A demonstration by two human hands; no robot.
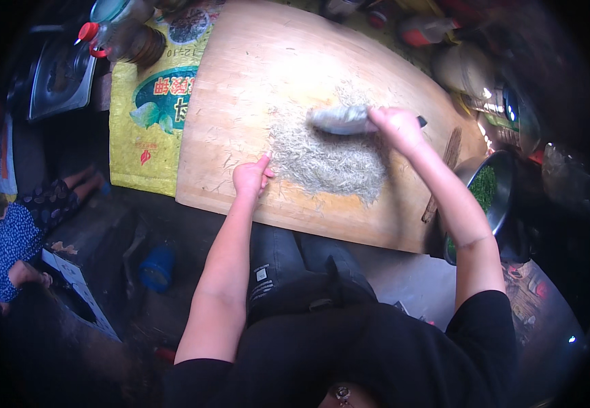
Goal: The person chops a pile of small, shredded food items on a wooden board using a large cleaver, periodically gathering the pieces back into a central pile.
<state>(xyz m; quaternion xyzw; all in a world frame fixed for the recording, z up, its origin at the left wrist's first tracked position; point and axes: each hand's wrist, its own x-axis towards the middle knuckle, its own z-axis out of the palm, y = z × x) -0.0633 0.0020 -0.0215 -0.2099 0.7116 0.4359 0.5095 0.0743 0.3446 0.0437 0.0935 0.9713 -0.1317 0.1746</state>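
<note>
My right hand (398,125) grips the handle of a broad-bladed kitchen knife (340,120). Its blade is blurred and hangs over the far side of a spread of finely chopped, pale whitish-green shreds (333,163). At the left edge of the shreds is my left hand (252,177), its thumb stretched out and apart from the other fingers, with nothing seen in its grasp. Beneath both hands lies a large wooden board (223,112), strewn with loose shreds.
A metal bowl (504,204) of chopped greens (483,189) stands right, beside a rough wooden strip (441,176). A yellow woven sack (131,163) lies left, under a red-capped bottle (134,43). Several containers crowd the far edge. Another person (17,250) is at left, near a blue bucket (157,268).
</note>
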